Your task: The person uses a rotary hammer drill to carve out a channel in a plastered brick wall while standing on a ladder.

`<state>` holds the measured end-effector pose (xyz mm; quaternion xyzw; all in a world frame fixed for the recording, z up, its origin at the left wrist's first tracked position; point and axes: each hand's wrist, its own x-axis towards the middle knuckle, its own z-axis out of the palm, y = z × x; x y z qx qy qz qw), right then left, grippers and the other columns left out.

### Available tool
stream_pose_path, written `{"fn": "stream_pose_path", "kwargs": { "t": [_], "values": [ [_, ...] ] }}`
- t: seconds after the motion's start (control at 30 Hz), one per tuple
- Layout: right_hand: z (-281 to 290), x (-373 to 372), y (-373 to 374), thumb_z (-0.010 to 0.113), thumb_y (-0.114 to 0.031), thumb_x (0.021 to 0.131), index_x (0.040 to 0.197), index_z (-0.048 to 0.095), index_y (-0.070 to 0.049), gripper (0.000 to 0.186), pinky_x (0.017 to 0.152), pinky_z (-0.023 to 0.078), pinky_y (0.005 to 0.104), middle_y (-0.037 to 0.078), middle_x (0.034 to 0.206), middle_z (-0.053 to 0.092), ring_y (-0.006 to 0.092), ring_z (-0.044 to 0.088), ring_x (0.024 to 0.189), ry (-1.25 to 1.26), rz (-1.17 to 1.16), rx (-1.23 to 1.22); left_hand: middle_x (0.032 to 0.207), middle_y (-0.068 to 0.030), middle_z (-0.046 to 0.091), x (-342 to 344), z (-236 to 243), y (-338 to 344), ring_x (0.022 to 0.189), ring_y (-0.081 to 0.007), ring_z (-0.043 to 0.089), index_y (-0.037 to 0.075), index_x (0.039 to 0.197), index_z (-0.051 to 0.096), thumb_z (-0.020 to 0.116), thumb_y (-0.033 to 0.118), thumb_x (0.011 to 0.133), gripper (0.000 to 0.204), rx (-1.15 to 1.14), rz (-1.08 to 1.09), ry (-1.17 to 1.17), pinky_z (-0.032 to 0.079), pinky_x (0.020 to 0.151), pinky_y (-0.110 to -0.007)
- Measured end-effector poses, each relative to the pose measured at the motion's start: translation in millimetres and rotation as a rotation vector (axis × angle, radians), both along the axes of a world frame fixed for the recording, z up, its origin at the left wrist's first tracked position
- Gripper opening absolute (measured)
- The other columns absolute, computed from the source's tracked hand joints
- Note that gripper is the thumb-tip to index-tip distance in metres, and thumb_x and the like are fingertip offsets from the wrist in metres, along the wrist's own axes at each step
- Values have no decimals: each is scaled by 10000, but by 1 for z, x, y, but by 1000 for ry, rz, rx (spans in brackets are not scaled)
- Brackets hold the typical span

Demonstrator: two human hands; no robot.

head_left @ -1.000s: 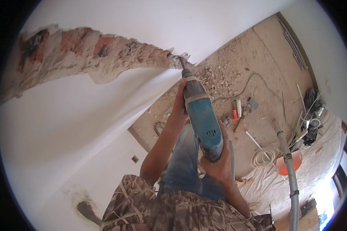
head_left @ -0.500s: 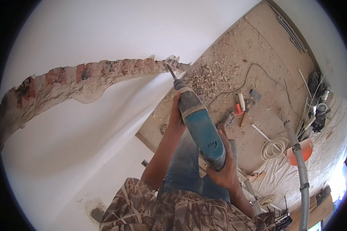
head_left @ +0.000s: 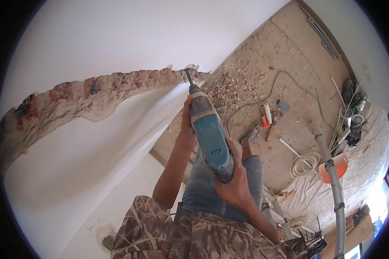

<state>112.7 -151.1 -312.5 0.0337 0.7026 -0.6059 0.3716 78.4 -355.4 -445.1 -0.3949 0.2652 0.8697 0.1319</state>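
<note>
A teal and dark grey hammer drill (head_left: 212,140) is held between my two hands, its body slanting up and a little left. My left hand (head_left: 186,125) wraps the left side of its front part, just behind the chuck. At the back end, my right hand (head_left: 237,181) grips the rear handle, which the fingers partly hide. A slim steel chisel bit (head_left: 188,77) sticks out of the front. Its tip meets the right end of a rough groove (head_left: 103,88) that exposes red brick in the white wall (head_left: 116,39).
Broken rubble (head_left: 229,80) lies along the wall's foot. A dark cable (head_left: 273,88) winds over the dusty floor near a hammer (head_left: 271,129) and an orange-handled tool (head_left: 264,122). On the right are a coiled hose (head_left: 304,166), a grey pole (head_left: 333,177) and an orange bucket (head_left: 341,166).
The drill's rear end and my right hand have swung left, so the tool points more steeply up. Its bit tip stays at the groove's right end. Both hands keep their grip.
</note>
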Motion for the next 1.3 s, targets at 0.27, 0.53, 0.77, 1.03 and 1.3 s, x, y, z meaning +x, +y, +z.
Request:
{"fn": "stream_pose_path", "kwargs": {
  "t": [0.27,0.53,0.77,1.03,1.3],
  "values": [
    [-13,4,3,649,-34,728,1599,204,-97,980,992,490,534,344,1283,595,536,587,1170,149,-56,-21,963,-105,711,5,-21,-3,857,-234,726,68,1086,675,519,700,939,668,55,-10,10,630,764,-404],
    [-1,25,18,692,-76,728,1616,167,-100,1032,932,531,504,335,1206,637,512,638,1091,11,7,-32,1003,-87,692,27,-13,12,930,-216,710,76,1134,651,492,693,957,661,-2,-37,16,638,759,-373],
    [-1,24,19,669,-19,689,1583,238,-39,992,977,516,471,296,1252,632,461,643,1161,53,-27,-19,966,-92,690,18,4,23,886,-218,717,70,1099,658,472,721,946,694,167,-2,37,641,743,-375],
    [-27,16,-7,718,-54,722,1609,212,-91,1021,999,522,453,322,1330,585,447,612,1227,89,4,-22,985,-75,686,6,-21,-6,950,-212,709,80,1153,645,488,673,974,639,138,20,14,630,786,-363],
    [-61,30,-9,694,-35,718,1605,207,-74,1013,1016,507,446,320,1358,567,449,604,1240,102,-17,-27,956,-89,706,4,-41,-7,901,-226,722,74,1129,653,477,675,975,645,8,-3,-84,631,771,-393]
  ]
}}
